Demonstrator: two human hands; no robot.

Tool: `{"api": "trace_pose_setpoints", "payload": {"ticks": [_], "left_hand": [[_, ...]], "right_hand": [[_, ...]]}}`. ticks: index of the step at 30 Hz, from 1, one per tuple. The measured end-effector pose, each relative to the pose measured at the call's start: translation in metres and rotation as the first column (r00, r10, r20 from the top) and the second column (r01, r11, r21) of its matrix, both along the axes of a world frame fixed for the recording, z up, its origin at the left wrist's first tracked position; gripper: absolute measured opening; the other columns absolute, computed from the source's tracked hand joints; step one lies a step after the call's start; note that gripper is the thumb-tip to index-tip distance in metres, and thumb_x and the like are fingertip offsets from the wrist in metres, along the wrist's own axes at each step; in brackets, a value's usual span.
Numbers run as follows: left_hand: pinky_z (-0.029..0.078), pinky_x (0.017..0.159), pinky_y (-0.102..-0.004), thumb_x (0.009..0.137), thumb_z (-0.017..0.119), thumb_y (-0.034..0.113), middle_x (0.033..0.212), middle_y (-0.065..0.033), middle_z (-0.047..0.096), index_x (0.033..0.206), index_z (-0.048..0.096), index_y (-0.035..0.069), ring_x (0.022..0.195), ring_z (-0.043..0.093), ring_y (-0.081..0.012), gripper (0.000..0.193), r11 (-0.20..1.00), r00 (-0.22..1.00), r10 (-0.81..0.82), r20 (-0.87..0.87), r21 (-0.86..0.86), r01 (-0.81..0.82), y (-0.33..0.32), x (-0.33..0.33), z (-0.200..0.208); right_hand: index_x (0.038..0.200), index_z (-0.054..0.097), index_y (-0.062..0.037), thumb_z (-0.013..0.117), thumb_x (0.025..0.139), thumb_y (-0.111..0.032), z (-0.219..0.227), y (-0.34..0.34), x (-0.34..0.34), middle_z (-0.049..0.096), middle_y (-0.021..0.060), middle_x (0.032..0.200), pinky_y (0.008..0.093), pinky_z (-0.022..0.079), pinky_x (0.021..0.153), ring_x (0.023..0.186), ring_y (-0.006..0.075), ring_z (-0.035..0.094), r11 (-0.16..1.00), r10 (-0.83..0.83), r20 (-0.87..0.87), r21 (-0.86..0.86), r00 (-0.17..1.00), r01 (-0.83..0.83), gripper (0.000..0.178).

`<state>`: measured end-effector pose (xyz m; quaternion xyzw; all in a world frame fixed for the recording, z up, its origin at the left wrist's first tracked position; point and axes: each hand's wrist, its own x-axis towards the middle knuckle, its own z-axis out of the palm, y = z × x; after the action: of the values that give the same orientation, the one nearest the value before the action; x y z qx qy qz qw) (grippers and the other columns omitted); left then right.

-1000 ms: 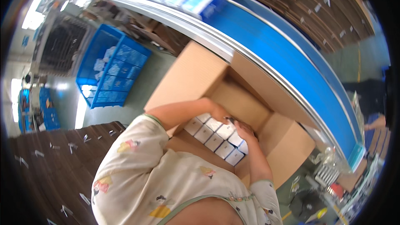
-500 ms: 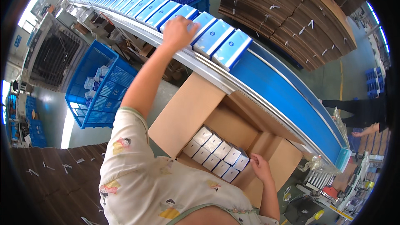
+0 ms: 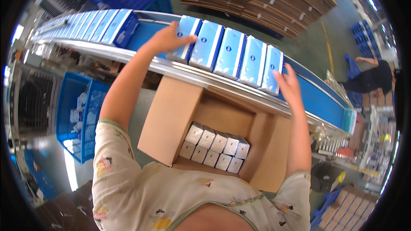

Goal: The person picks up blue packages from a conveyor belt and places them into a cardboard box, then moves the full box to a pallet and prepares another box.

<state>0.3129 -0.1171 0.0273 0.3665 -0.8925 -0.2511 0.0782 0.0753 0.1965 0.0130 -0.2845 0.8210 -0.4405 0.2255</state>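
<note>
On the blue conveyor stands a short row of blue-and-white wrapped packs (image 3: 229, 51), which look like tissue packs, side by side. My left hand (image 3: 171, 40) is at the row's left end, thumb stretched over the first pack and fingers spread. At the other end my right hand (image 3: 290, 84) touches the last pack, thumb and fingers apart. An open cardboard box (image 3: 224, 107) stands below the conveyor's near edge. Inside it, wrapped packs (image 3: 212, 158) lie in two rows with their pale ends up.
More packs (image 3: 100, 25) queue on the conveyor (image 3: 317, 90) to the left, beyond a gap. A blue crate (image 3: 81, 115) with wrapped items stands at left. Flattened cardboard (image 3: 257, 0) is stacked behind the belt. Another person (image 3: 372, 77) is at the far right.
My left hand and several packs have moved right along the belt, opening a gap from the queue. My right hand has risen from beside the box to the row's right end. The view has turned.
</note>
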Motion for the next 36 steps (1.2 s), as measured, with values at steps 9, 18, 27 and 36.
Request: {"api": "trace_pose_setpoints", "payload": {"ticks": [9, 18, 27, 36], "left_hand": [[0.045, 0.084, -0.0351, 0.053, 0.075, 0.058, 0.103, -0.0273, 0.055, 0.121, 0.032, -0.011, 0.098, 0.057, -0.0341, 0.106, 0.99, 0.957, 0.083, -0.279, 0.133, -0.047, 0.064, -0.032, 0.0], [0.05, 0.075, -0.034, 0.054, 0.08, 0.046, 0.099, -0.0216, 0.058, 0.128, 0.026, 0.0, 0.088, 0.061, -0.0296, 0.103, 0.986, 0.779, -0.161, -0.606, -0.128, 0.104, 0.183, 0.07, 0.046], [0.046, 0.077, -0.0399, 0.069, 0.06, 0.059, 0.103, -0.0256, 0.054, 0.131, 0.018, -0.002, 0.092, 0.057, -0.0361, 0.096, 0.903, 0.977, 0.017, 0.212, 0.415, -0.106, 0.254, 0.064, -0.13], [0.042, 0.089, -0.0343, 0.084, 0.041, 0.049, 0.121, -0.007, 0.052, 0.109, 0.059, 0.009, 0.107, 0.052, -0.0252, 0.05, 0.927, 0.612, -0.37, 0.698, 0.317, 0.2, 0.209, -0.028, -0.258]], "right_hand": [[0.109, 0.042, 0.0028, 0.076, 0.065, -0.031, 0.012, -0.008, 0.004, 0.056, 0.0137, 0.099, 0.0294, 0.045, 0.078, 0.089, 0.0187, 0.055, 0.954, -0.022, 0.143, -0.294, 0.989, 0.064, 0.065], [0.13, 0.026, 0.0006, 0.065, 0.071, -0.014, 0.05, 0.129, 0.107, 0.041, 0.0149, 0.119, 0.0354, 0.039, 0.091, 0.105, 0.0236, 0.046, 0.847, -0.27, -0.201, -0.515, 0.942, 0.132, 0.072], [0.124, 0.026, 0.0072, 0.071, 0.067, -0.043, -0.15, 0.182, 0.125, 0.048, 0.0228, 0.113, 0.0351, 0.044, 0.083, 0.1, 0.0295, 0.053, 0.92, -0.088, 0.133, 0.392, 0.987, 0.029, 0.089], [0.113, 0.056, -0.0084, 0.042, 0.081, -0.057, -0.307, 0.09, 0.06, 0.049, 0.0138, 0.123, 0.0346, 0.037, 0.094, 0.114, 0.0276, 0.047, 0.366, 0.385, 0.222, 0.854, 0.896, -0.369, 0.06]]}}
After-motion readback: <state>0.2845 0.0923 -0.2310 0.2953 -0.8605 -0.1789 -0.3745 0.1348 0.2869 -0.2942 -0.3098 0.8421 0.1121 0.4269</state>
